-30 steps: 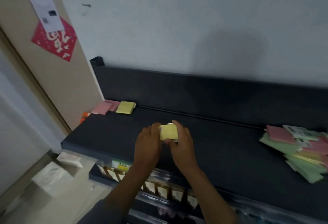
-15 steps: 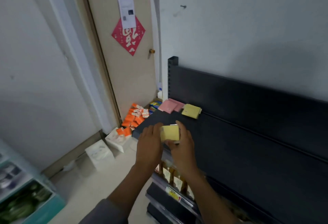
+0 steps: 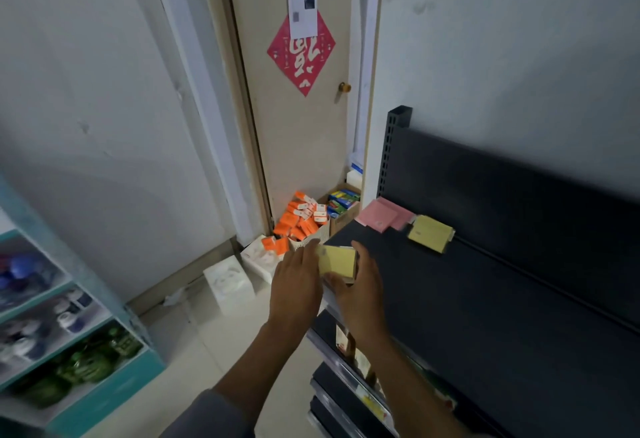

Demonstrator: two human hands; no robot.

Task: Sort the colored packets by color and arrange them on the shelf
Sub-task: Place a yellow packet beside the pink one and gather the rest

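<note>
Since a moment ago the view has swung left, both hands carrying the yellow packets point(image 3: 336, 260) over the black shelf's point(image 3: 485, 299) left front corner. Left hand point(image 3: 296, 290) and right hand point(image 3: 360, 293) pinch them. Orange boxes point(image 3: 299, 224) lie left of the shelf; pink packets point(image 3: 379, 214) and a yellow stack point(image 3: 430, 233) sit rearward. Lower shelves are blurred.

Black shelf point(image 3: 485, 316), top board: pink packets point(image 3: 379, 214) at far left corner, yellow packets point(image 3: 430, 238) just right of them, touching or overlapping pink edge.
</note>
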